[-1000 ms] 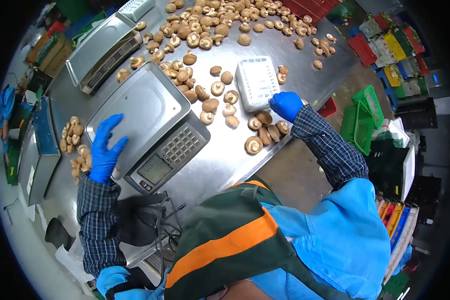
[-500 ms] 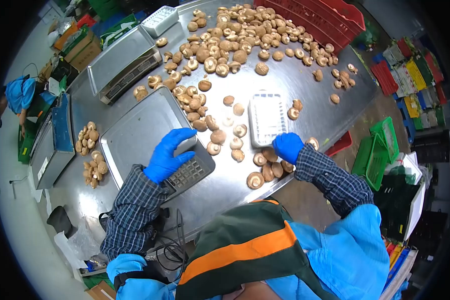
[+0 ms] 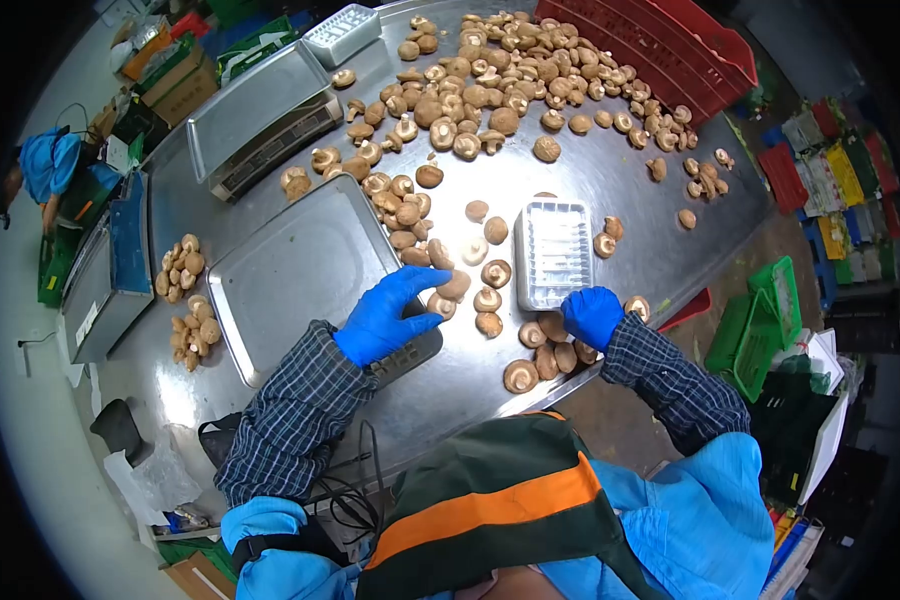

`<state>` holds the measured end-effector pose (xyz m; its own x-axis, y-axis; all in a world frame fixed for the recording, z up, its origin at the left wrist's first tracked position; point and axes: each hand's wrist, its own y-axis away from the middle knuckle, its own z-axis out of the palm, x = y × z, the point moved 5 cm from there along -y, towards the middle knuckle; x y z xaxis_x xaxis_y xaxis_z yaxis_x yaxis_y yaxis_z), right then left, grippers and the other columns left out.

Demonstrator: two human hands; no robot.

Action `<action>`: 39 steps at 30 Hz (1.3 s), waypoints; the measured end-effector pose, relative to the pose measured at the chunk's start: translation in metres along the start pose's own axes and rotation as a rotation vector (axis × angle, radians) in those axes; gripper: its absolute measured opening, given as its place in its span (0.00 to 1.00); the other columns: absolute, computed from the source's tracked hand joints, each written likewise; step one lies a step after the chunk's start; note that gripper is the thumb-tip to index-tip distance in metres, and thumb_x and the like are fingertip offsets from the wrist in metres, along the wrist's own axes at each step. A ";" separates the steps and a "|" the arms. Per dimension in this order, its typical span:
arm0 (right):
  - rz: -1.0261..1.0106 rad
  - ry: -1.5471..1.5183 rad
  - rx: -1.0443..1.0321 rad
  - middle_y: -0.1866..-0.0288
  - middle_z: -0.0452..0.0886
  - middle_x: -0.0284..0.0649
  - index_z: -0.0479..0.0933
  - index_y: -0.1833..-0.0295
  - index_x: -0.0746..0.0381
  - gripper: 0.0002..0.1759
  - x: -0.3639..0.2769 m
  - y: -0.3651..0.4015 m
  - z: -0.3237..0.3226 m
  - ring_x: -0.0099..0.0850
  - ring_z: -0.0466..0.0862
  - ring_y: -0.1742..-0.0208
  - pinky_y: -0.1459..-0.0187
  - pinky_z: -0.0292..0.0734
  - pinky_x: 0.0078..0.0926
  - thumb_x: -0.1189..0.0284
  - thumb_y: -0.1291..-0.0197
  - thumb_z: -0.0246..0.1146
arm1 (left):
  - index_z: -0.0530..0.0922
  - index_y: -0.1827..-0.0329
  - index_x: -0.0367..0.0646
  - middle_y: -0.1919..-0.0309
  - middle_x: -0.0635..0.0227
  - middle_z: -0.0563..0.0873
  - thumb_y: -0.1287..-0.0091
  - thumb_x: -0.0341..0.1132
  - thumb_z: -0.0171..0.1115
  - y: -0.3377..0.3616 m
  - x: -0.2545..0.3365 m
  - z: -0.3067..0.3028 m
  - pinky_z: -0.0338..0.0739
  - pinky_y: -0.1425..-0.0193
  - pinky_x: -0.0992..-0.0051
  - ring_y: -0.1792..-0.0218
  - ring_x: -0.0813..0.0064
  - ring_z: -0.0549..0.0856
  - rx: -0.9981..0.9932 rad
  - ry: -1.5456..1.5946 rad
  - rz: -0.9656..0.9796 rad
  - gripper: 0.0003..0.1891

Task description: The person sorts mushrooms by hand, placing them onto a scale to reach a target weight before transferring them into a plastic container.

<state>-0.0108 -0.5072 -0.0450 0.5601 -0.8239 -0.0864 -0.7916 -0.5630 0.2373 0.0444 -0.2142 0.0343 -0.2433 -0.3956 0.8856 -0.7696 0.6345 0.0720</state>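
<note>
My left hand (image 3: pixel 390 315), in a blue glove, reaches past the right edge of the scale (image 3: pixel 300 260). Its thumb and fingers are apart beside two brown-capped mushrooms (image 3: pixel 454 285); the fingertips look close to or touching the upper one. At the near right corner of a clear plastic tray (image 3: pixel 555 255), my right hand (image 3: pixel 592 315) is closed, in a blue glove too. What its fingers hold, if anything, is hidden. Inside the tray only its ribbed bottom shows. Several mushrooms (image 3: pixel 545 362) lie just below it, near the table's edge.
A large heap of mushrooms (image 3: pixel 510 75) spreads across the back of the metal table (image 3: pixel 470 375), beside a red crate (image 3: pixel 660 50). Another scale (image 3: pixel 260 110) and a white tray (image 3: pixel 342 35) stand at the back left. Small mushroom piles (image 3: pixel 195 335) lie left of the near scale.
My left hand has moved right, from above the scale's keypad to the mushrooms beside it. My right hand remains closed by the tray's corner. The whole view has shifted slightly.
</note>
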 end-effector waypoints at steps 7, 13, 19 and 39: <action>0.079 -0.080 0.076 0.76 0.75 0.39 0.74 0.74 0.59 0.05 0.012 -0.002 0.010 0.37 0.79 0.74 0.74 0.74 0.37 0.70 0.53 0.60 | 0.73 0.39 0.47 0.46 0.60 0.78 0.42 0.32 0.68 0.008 0.001 0.006 0.71 0.39 0.67 0.43 0.62 0.77 0.005 -0.009 -0.001 0.26; 0.013 0.029 0.067 0.75 0.77 0.40 0.76 0.72 0.60 0.05 0.004 -0.006 0.002 0.38 0.80 0.73 0.74 0.74 0.36 0.70 0.52 0.59 | 0.73 0.39 0.46 0.47 0.59 0.78 0.43 0.31 0.68 0.008 0.006 0.010 0.72 0.38 0.68 0.44 0.62 0.78 -0.015 -0.019 0.004 0.26; -0.037 0.013 0.152 0.76 0.77 0.40 0.76 0.72 0.61 0.05 0.004 -0.008 -0.004 0.38 0.80 0.74 0.75 0.75 0.37 0.70 0.51 0.59 | 0.73 0.38 0.46 0.46 0.59 0.78 0.42 0.32 0.68 0.011 0.006 0.016 0.72 0.39 0.67 0.45 0.63 0.78 -0.007 -0.003 0.021 0.26; 0.033 0.033 -0.010 0.65 0.82 0.46 0.80 0.62 0.60 0.08 0.004 -0.009 0.008 0.42 0.83 0.65 0.65 0.78 0.36 0.72 0.46 0.57 | 0.72 0.37 0.49 0.44 0.61 0.78 0.43 0.34 0.69 0.013 -0.003 0.022 0.76 0.44 0.68 0.46 0.64 0.79 -0.025 -0.011 0.005 0.29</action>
<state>-0.0034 -0.5056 -0.0551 0.5412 -0.8396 -0.0465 -0.8076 -0.5344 0.2494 0.0224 -0.2193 0.0222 -0.2536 -0.4001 0.8807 -0.7537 0.6524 0.0793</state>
